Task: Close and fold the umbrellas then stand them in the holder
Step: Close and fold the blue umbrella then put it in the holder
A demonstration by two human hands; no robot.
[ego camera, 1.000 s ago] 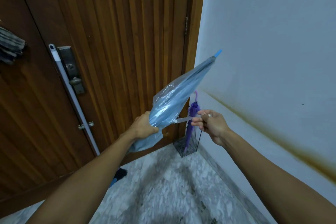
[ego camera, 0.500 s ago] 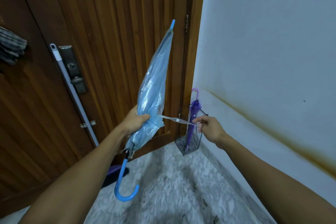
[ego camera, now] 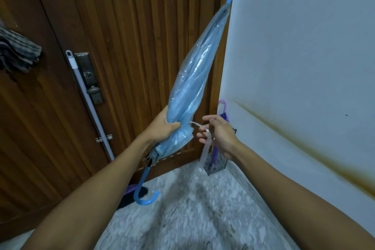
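A closed translucent blue umbrella [ego camera: 199, 67] points tip-up toward the corner, its blue hooked handle [ego camera: 145, 195] hanging below. My left hand [ego camera: 162, 126] grips the bunched canopy near its lower end. My right hand [ego camera: 218, 133] pinches the umbrella's pale closing strap [ego camera: 205, 149], which runs from the canopy and hangs down past my fingers. Behind my right hand a purple umbrella [ego camera: 223, 111] stands handle-up in a clear holder [ego camera: 217, 165] on the floor in the corner.
A brown wooden door [ego camera: 121, 46] fills the left, with a lock plate and a white pole [ego camera: 89, 103] leaning on it. A white wall [ego camera: 304, 46] with a rusty stain runs along the right. The floor is grey speckled stone. A dark purple object lies by the door base.
The umbrella's tip swung right toward the corner. My right hand moved closer to the canopy and the strap now hangs slack instead of stretched.
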